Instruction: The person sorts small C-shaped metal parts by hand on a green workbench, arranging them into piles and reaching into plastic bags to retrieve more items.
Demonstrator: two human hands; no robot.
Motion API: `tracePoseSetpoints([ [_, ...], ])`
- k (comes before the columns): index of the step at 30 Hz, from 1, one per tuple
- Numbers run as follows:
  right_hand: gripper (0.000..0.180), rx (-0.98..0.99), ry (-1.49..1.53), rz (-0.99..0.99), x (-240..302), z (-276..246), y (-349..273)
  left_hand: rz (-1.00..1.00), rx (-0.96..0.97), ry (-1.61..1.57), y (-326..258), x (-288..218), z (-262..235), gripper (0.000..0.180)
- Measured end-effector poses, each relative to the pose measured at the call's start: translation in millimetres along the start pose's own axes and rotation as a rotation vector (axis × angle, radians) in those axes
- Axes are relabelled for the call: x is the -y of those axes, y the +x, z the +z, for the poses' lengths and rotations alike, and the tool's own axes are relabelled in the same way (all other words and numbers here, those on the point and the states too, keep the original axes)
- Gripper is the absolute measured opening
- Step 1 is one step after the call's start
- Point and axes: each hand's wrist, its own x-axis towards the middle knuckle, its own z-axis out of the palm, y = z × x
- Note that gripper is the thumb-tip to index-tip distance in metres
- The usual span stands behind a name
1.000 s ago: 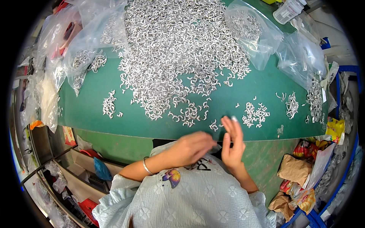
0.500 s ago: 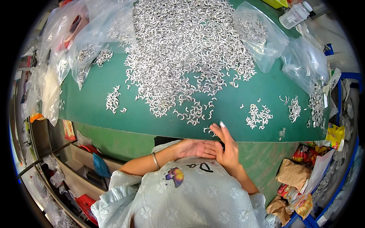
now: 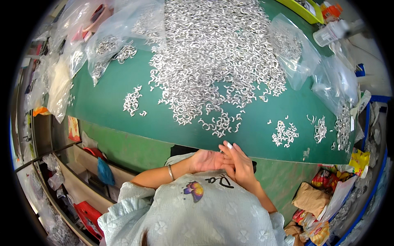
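Just in front of the near table edge, my left hand [image 3: 204,160] is palm up and slightly cupped, its fingers stretched out toward the right. Over those fingers lies my right hand [image 3: 241,167], its fingers extended and touching the left hand; one fingertip has a white tip. A tiny silvery-dark bit shows near the right fingertips, too small to name. Beyond the hands, a small cluster of silvery crescent-shaped pieces [image 3: 221,125] lies on the green table, at the front of a large heap of the same pieces [image 3: 217,49]. What lies in the left palm is partly hidden.
Smaller groups of crescents lie at left [image 3: 131,101] and right [image 3: 285,134]. Clear plastic bags [image 3: 292,53] flank the heap. A white bottle [image 3: 329,33] and yellow tray [image 3: 305,10] are at far right. Drawers [image 3: 88,168] stand open at left; packages [image 3: 310,197] lie at right.
The few crescents at the table edge by my right fingertips are gone from there. My right hand has drawn back off the edge over my left hand. The view has shifted slightly.
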Motion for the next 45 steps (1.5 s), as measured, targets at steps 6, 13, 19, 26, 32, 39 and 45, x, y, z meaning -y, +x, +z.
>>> tracePoseSetpoints([
  [6,0.042,0.160,0.116,-0.121,2.5,-2.2,-1.4,0.103,-0.335,0.211,-9.2,0.6,2.4,0.044],
  [13,0.039,-0.212,0.172,0.033,2.1,-2.4,6.0,0.198,-0.798,0.927,-87.4,-3.7,72.4,0.035],
  [19,0.036,-0.337,0.151,0.029,-4.7,7.4,4.1,1.173,-0.721,0.830,-118.2,-37.4,133.4,0.037],
  [26,0.035,-0.330,0.136,-0.004,-2.5,7.7,0.1,1.773,-0.875,1.165,-110.4,-97.8,132.4,0.039],
  [32,0.036,-0.368,0.178,0.078,-3.6,8.4,-6.0,1.826,-0.865,1.424,-113.5,-98.0,117.6,0.035],
  [39,0.035,-0.425,0.230,0.107,-1.4,9.3,-0.2,1.095,-1.580,2.556,-122.4,-100.8,130.8,0.076],
  [45,0.036,-0.456,0.206,0.113,-4.5,5.4,-1.3,1.042,-1.669,2.691,-134.7,-139.7,133.7,0.073],
])
